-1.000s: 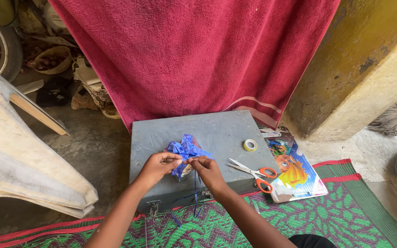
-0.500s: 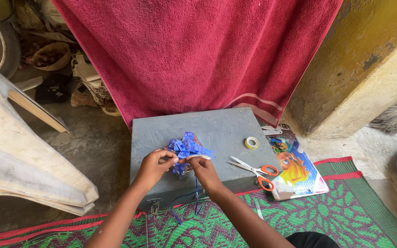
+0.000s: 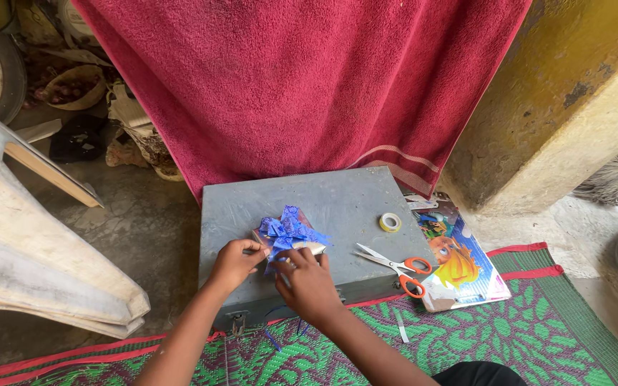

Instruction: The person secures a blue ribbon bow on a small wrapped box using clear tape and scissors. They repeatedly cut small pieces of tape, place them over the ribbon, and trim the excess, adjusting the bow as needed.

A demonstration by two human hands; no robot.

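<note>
A crumpled blue ribbon bow [image 3: 286, 228] rests on a small wrapped object on top of a grey metal box [image 3: 337, 204]. My left hand [image 3: 235, 263] pinches the bow's left side with thumb and forefinger. My right hand [image 3: 307, 282] covers the lower right of the bow, fingers closed on it and on something pale. Thin blue ribbon tails [image 3: 273, 340] hang down the box's front onto the mat.
Orange-handled scissors [image 3: 397, 268] and a small roll of tape [image 3: 390, 222] lie on the box's right side. A colourful picture book [image 3: 459, 261] sits beside it. A red towel [image 3: 302, 86] hangs behind. A pale plastic chair [image 3: 30, 243] lies left; green woven mat [image 3: 502, 336] below.
My right hand has turned palm down and moved over the bow's lower part. The ribbon tails hang lower and are mostly hidden. The left hand stays pinching the left side.
</note>
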